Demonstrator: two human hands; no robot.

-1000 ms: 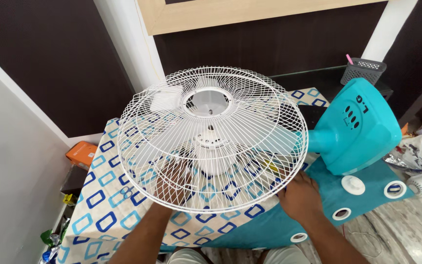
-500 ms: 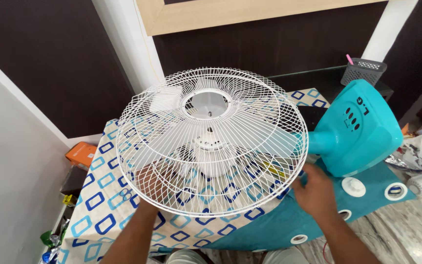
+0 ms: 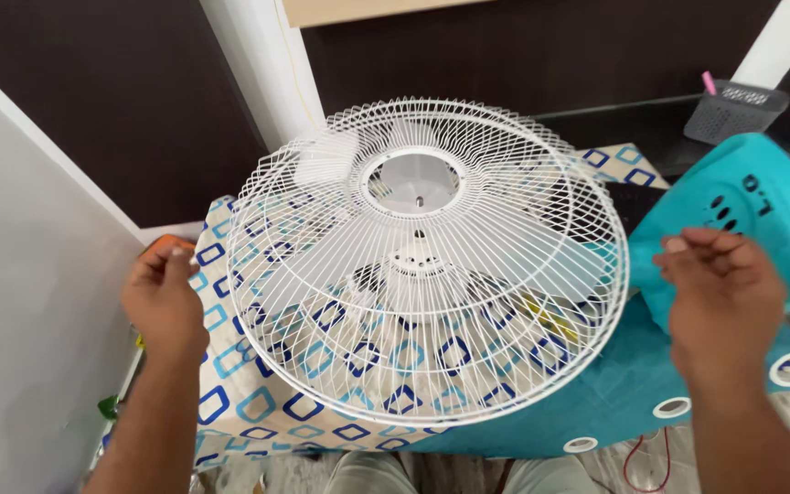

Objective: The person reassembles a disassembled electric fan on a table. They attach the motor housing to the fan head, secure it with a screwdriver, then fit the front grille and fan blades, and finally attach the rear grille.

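Note:
A white wire fan cage (image 3: 432,265) with pale blades inside lies face up on a table covered by a blue-and-white patterned cloth (image 3: 230,366). Its round centre ring (image 3: 413,180) points upward. My left hand (image 3: 165,302) hovers just off the cage's left rim, fingers loosely curled, holding nothing. On the other side, my right hand (image 3: 722,293) hangs beside the right rim, fingers also loosely curled and empty. It is in front of the fan's teal base (image 3: 770,215). Neither hand touches the cage.
A teal cloth with white eyelets (image 3: 614,393) lies under the fan's right side. A grey mesh basket (image 3: 733,110) sits on a dark shelf at the back right. A white wall panel (image 3: 29,274) stands close on the left. A red wire (image 3: 644,462) hangs below the table edge.
Both hands have come away from the cage: the left from under its near-left rim out to the left, the right from the near-right rim up and right. The camera view shifted right and down.

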